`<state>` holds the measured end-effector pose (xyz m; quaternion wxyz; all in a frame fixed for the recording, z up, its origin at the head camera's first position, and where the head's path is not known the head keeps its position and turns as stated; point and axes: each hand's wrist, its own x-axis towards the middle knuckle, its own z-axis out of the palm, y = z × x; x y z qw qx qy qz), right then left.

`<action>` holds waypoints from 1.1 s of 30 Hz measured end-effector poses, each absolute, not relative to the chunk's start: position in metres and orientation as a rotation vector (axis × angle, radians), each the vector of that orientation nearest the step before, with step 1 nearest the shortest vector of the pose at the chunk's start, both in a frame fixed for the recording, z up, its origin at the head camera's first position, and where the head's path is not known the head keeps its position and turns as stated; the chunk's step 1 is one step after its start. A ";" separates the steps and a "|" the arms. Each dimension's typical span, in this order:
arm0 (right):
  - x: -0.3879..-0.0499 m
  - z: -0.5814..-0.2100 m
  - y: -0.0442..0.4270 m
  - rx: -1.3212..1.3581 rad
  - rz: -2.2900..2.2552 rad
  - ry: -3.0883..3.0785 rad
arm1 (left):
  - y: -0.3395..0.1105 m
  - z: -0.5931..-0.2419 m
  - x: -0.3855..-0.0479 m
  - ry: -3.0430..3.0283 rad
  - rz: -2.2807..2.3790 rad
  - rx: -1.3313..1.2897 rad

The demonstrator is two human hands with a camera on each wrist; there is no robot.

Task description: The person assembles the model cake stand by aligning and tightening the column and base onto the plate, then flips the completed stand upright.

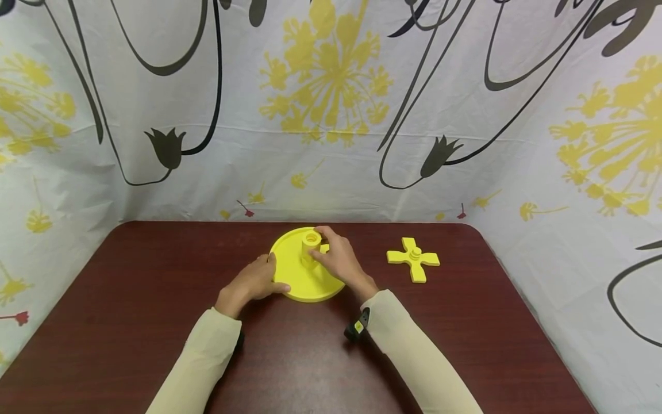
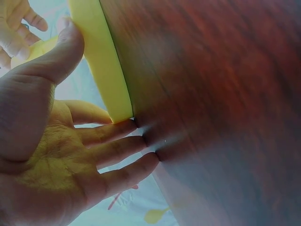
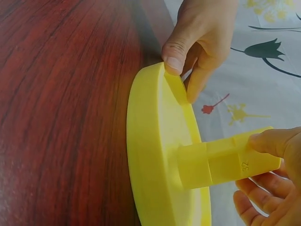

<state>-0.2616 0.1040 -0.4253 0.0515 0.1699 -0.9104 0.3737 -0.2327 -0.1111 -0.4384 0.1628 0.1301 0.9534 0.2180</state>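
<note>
A round yellow tray with a raised rim (image 1: 310, 292) lies on the table, a yellow hollow post (image 1: 310, 248) upright near its middle. My left hand (image 1: 254, 280) holds the tray's left edge, thumb on the rim and fingers at the outer side. The right hand (image 1: 341, 261) pinches the upper part of the post; in the right wrist view the post (image 3: 225, 160) shows the number 32 and the thumb lies on its side. Behind the post, a small yellow part juts out, partly hidden by the right hand.
A yellow four-armed cross piece (image 1: 415, 259) with a small round knob lies on the dark red table (image 1: 310, 368), right of the tray. Behind the table hangs a white cloth (image 1: 233, 115) with flower prints.
</note>
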 end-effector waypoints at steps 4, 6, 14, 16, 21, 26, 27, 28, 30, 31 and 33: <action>-0.262 -0.427 0.104 0.514 1.143 -2.764 | -0.111 -0.438 -0.232 2.718 0.624 0.365; -0.262 -0.426 0.105 0.529 1.150 -2.768 | -0.111 -0.437 -0.232 2.717 0.632 0.359; -0.265 -0.419 0.138 0.532 1.200 -2.824 | -0.111 -0.438 -0.231 2.717 0.640 0.360; -0.266 -0.418 0.154 0.505 1.184 -2.823 | -0.111 -0.438 -0.232 2.719 0.650 0.357; -0.268 -0.418 0.201 0.412 1.102 -2.837 | -0.111 -0.437 -0.233 2.721 0.676 0.359; -0.264 -0.417 0.241 0.290 1.020 -2.865 | -0.111 -0.437 -0.233 2.725 0.656 0.373; -0.264 -0.418 0.247 0.274 0.998 -2.872 | -0.111 -0.437 -0.233 2.725 0.655 0.373; -0.263 -0.418 0.253 0.263 0.984 -2.877 | -0.112 -0.437 -0.233 2.726 0.656 0.373; -0.262 -0.420 0.264 0.241 0.959 -2.891 | -0.111 -0.437 -0.232 2.724 0.662 0.376; -0.261 -0.421 0.269 0.233 0.951 -2.894 | -0.112 -0.437 -0.232 2.725 0.659 0.379; -0.260 -0.424 0.279 0.222 0.938 -2.902 | -0.112 -0.437 -0.232 2.723 0.660 0.379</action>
